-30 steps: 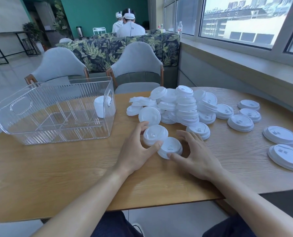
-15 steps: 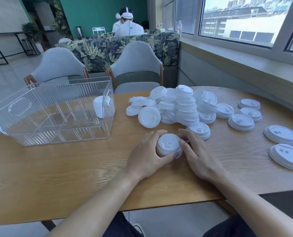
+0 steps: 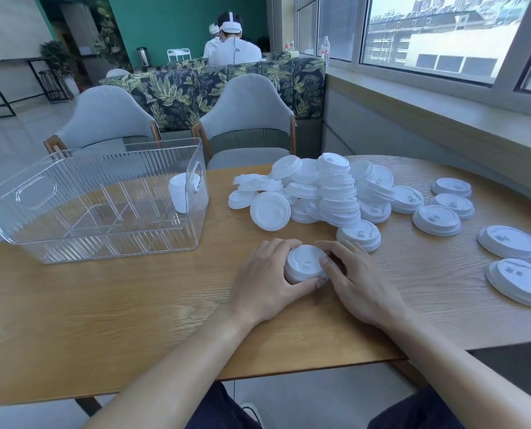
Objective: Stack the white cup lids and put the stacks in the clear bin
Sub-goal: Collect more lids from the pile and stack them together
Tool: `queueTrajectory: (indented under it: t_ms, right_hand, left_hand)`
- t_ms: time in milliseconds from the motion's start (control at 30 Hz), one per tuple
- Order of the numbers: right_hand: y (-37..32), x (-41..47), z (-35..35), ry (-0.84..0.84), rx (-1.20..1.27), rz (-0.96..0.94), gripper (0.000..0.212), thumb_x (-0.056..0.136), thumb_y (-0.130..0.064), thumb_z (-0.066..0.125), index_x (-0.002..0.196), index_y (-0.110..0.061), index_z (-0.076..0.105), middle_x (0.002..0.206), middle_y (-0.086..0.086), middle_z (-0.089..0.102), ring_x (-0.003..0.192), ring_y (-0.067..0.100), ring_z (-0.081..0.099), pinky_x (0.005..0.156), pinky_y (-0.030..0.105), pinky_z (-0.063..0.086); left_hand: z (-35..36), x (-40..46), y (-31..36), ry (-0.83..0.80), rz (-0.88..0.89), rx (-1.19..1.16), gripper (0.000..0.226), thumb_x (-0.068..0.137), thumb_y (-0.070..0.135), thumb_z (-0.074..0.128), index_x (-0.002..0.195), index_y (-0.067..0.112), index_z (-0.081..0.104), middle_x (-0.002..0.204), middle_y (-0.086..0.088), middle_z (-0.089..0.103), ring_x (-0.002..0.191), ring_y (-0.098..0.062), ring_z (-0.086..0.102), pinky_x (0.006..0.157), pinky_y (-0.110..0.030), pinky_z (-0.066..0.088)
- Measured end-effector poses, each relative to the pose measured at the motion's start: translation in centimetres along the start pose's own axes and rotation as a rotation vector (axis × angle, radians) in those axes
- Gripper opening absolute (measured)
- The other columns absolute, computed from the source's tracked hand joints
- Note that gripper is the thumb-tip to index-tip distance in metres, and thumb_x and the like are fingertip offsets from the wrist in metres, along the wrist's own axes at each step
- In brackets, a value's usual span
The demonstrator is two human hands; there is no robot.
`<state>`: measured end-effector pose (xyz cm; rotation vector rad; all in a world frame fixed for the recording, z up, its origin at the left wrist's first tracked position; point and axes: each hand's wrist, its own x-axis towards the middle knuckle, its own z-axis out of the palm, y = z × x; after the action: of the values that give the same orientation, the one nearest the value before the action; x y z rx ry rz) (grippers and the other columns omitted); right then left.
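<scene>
A short stack of white cup lids (image 3: 304,264) stands on the wooden table (image 3: 134,305) in front of me. My left hand (image 3: 265,280) curls round its left side and my right hand (image 3: 355,280) grips its right side. Behind them lies a heap of white lids (image 3: 326,190), some piled, some leaning. The clear ribbed bin (image 3: 100,199) sits at the left of the table, with one white stack of lids (image 3: 180,193) inside by its right wall.
Several larger white lids (image 3: 437,219) lie spread over the right side of the table, two near its right edge (image 3: 519,281). Two grey chairs (image 3: 245,119) stand behind the table. People sit beyond a leaf-patterned sofa.
Two separate lids in front of me have been brought together into one stack, and both hands have closed in around it.
</scene>
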<state>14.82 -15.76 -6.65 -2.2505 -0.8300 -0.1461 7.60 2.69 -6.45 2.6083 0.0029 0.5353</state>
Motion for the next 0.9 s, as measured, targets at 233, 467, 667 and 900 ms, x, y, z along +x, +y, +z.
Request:
queueTrajectory:
  t_ms: [233,467,667,900]
  right_hand:
    - [0.20,0.06,0.18,-0.013,-0.024,-0.001,0.035,0.102,-0.034,0.049,0.136,-0.027,0.059,0.129,-0.017,0.058,0.125,0.004,0.044,0.102,0.020,0.032]
    - [0.33,0.26,0.27,-0.006,-0.023,-0.019,0.034,0.101,-0.033,0.052,0.132,-0.024,0.062,0.127,-0.014,0.061,0.122,0.007,0.046,0.103,0.020,0.031]
    - [0.36,0.32,0.25,-0.004,-0.034,-0.032,0.034,0.100,-0.031,0.054,0.132,-0.023,0.062,0.125,-0.014,0.061,0.120,0.008,0.046,0.101,0.019,0.031]
    - [0.44,0.17,0.25,-0.026,-0.064,-0.022,0.030,0.102,-0.037,0.046,0.129,-0.030,0.058,0.121,-0.019,0.059,0.120,0.004,0.042,0.101,0.022,0.032]
  left_hand:
    - [0.14,0.12,-0.14,-0.017,0.001,0.031,0.074,0.076,0.080,0.066,0.130,0.031,0.058,0.124,0.021,0.057,0.116,-0.003,0.049,0.102,-0.033,0.042]
    - [0.15,0.33,-0.24,-0.020,-0.011,-0.007,0.070,0.072,0.077,0.072,0.123,0.031,0.058,0.120,0.024,0.058,0.113,-0.001,0.049,0.101,-0.031,0.041]
    - [0.15,0.49,-0.32,-0.035,-0.017,-0.016,0.069,0.071,0.077,0.073,0.121,0.031,0.057,0.118,0.023,0.057,0.110,-0.001,0.049,0.101,-0.031,0.039]
    - [0.09,0.23,-0.19,-0.046,-0.003,0.024,0.072,0.075,0.077,0.068,0.128,0.032,0.054,0.122,0.024,0.054,0.113,-0.003,0.047,0.102,-0.030,0.038]
